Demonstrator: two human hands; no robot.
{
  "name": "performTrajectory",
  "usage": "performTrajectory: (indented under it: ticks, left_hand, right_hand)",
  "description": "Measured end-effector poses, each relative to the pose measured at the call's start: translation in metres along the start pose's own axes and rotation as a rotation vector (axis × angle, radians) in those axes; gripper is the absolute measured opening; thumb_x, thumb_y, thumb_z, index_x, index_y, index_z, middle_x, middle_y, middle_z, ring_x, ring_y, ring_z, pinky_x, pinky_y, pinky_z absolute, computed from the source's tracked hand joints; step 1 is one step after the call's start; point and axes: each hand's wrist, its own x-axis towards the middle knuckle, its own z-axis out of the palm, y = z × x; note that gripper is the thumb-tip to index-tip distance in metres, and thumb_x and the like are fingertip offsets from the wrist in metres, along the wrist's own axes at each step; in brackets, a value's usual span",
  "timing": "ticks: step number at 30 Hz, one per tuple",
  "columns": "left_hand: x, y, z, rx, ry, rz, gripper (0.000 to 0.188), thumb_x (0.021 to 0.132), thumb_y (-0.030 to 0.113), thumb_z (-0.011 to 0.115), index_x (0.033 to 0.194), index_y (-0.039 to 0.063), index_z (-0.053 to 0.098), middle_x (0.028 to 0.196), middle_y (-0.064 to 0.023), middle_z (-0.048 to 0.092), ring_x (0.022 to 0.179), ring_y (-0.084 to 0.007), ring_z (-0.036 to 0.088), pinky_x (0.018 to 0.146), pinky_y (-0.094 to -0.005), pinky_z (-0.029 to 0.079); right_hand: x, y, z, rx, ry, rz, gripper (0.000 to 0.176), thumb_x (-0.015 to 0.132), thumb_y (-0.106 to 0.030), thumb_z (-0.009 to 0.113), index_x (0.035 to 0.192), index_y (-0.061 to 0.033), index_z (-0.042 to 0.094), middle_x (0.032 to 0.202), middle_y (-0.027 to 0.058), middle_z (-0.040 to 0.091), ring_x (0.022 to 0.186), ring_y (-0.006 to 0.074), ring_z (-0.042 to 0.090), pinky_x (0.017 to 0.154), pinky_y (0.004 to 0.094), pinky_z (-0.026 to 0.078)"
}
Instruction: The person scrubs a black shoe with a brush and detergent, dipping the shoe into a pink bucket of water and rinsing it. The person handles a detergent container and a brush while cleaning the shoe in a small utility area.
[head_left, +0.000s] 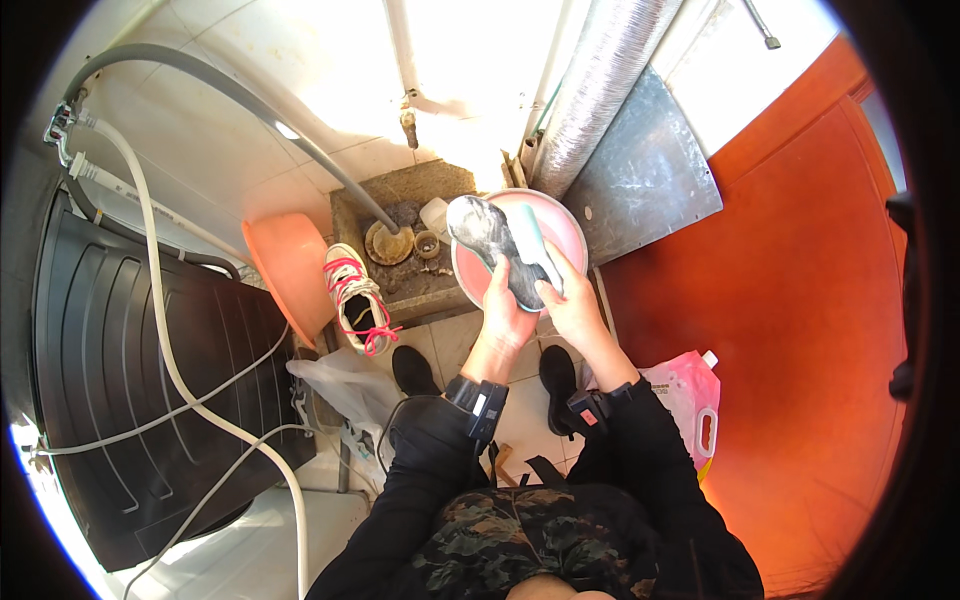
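My left hand (507, 315) grips the heel end of a dark grey insole (480, 223), its thumb along the edge. Whitish foam or wet streaks cover much of the insole's upper face. In my right hand (576, 306) is a white and pale blue scrubbing brush (528, 231), laid along the insole's right side; its bristles are hidden. Both are held above a round pink basin (573, 225), whose contents are mostly blocked from sight. To the left, a white sneaker (358, 300) with bright pink laces lies near the orange basin.
Behind the pink basin is a rough concrete trough (409, 306) with a grey drain hose (330, 166). An orange plastic basin (289, 274) leans beside a black appliance (157, 360). At right are a metal sheet (645, 169), a red-orange door (795, 300) and a pink refill pouch (679, 386).
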Motion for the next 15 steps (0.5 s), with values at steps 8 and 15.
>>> performTrajectory:
  ticks: [8,15]
  left_hand:
    - [0.012,0.028,-0.003,-0.034,-0.084,0.104,0.068,0.105,0.052,0.031,0.146,-0.001,0.041,0.143,-0.0237,0.052,0.125,-0.0379,0.056,0.108,-0.0484,0.044]
    - [0.01,0.035,0.0,-0.032,-0.231,0.114,0.067,0.105,0.05,0.033,0.148,0.0,0.039,0.142,-0.02,0.052,0.126,-0.0383,0.054,0.105,-0.0519,0.047]
  right_hand:
    - [-0.049,-0.042,-0.013,-0.002,-0.214,0.32,0.059,0.091,-0.005,0.06,0.148,-0.0103,0.045,0.093,0.0233,0.068,0.071,0.0227,0.067,0.069,0.0359,0.052]
    - [-0.059,-0.066,-0.026,-0.471,-0.238,-0.081,0.056,0.095,-0.016,0.062,0.148,-0.0127,0.046,0.082,0.0226,0.067,0.065,0.0387,0.065,0.062,0.0444,0.052]
